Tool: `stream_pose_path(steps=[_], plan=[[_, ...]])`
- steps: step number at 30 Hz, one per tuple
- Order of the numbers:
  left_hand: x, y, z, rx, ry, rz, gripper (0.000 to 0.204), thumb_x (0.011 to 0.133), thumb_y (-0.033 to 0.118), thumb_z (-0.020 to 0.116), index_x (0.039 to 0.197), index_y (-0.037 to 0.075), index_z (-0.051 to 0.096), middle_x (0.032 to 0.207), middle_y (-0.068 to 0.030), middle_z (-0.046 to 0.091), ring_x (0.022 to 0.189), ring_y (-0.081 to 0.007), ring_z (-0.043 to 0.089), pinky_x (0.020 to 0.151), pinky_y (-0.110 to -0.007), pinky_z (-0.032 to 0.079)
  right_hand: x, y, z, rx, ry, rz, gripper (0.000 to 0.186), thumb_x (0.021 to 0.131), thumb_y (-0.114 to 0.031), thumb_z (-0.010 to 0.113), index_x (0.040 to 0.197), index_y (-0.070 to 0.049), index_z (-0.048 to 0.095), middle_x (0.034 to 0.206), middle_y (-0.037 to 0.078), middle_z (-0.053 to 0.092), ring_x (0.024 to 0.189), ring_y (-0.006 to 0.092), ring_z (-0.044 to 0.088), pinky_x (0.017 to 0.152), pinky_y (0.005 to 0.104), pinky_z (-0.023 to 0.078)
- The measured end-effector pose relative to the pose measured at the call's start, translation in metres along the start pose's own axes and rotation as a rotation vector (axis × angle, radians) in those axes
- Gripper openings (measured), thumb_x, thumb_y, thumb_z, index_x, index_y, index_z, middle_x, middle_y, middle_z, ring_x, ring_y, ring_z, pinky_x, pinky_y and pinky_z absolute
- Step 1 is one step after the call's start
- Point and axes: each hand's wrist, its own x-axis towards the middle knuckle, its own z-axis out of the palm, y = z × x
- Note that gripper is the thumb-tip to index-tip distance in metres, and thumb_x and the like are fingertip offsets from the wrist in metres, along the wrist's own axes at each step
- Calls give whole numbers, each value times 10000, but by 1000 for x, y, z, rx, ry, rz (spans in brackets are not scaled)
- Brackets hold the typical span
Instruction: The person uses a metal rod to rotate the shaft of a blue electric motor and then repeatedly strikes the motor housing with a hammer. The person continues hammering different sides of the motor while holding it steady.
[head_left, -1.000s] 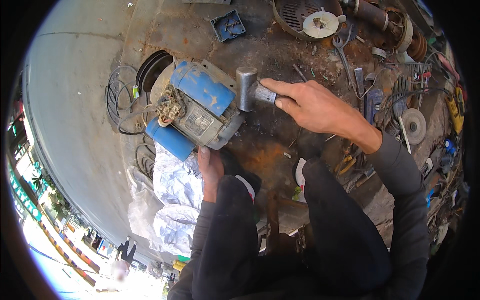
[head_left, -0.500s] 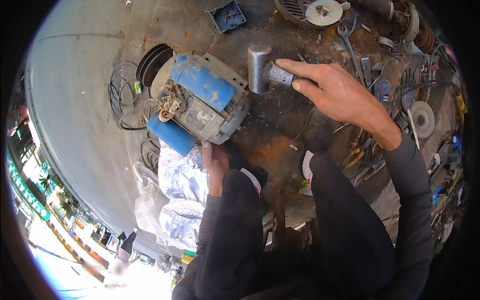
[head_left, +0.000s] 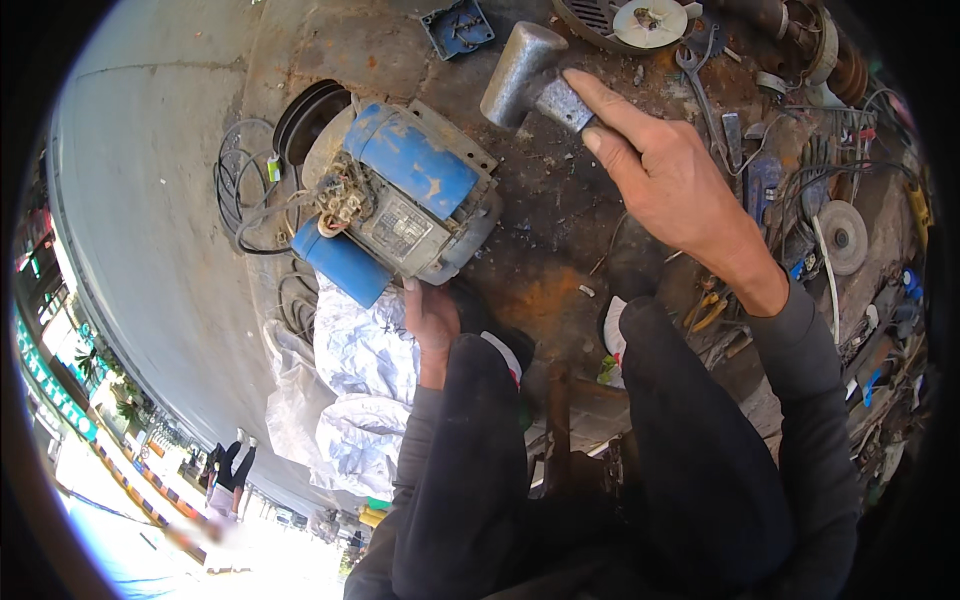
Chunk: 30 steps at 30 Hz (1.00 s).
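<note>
A hammer with a thick metal head is gripped near its head by my right hand, forefinger and thumb along the neck. It is held up to the right of the electric motor, apart from it, with the head tilted. Two blue cylinders sit on the grey, worn motor, and bared wires and terminals show between them. At the motor's near edge is my left hand, its thumb against the housing and the other fingers partly hidden. A black pulley is at the motor's far left end.
Crumpled white sacks lie beside my left knee. Black cable coils rest left of the motor. Farther off are a small blue box and a slotted cover. Spanners, a grinding disc and yellow-handled pliers lie to the right.
My right hand has lifted the hammer away from me and slightly right, tilting its head. The motor and my left hand have hardly shifted.
</note>
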Motion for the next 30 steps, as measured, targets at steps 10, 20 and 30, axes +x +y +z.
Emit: stream_pose_path(steps=[10, 20, 30], plan=[[2, -3, 0, 52, 27, 4, 652, 1050, 488, 548, 1568, 96, 488, 1532, -97, 589, 1398, -318, 553, 1174, -506, 402, 1, 3, -4, 29, 55, 51, 512, 1060, -130, 616, 1568, -111, 551, 866, 219, 679, 660, 234, 549, 675, 402, 499], [4, -7, -9, 97, 14, 17, 653, 1058, 509, 516, 1561, 93, 492, 1527, -109, 588, 1401, -324, 551, 1157, -538, 420, -3, -9, -1, 31, -33, 129, 498, 1054, -162, 618, 1548, -110, 574, 877, 228, 701, 675, 253, 594, 741, 408, 516], [8, -12, -17, 81, -9, 33, 673, 1065, 508, 511, 1588, 88, 455, 1557, -124, 559, 1417, -355, 538, 1194, -554, 403, -3, -2, 6, 21, -3, 96, 502, 1066, -158, 600, 1562, -98, 550, 769, 211, 625, 645, 244, 571, 702, 418, 509]])
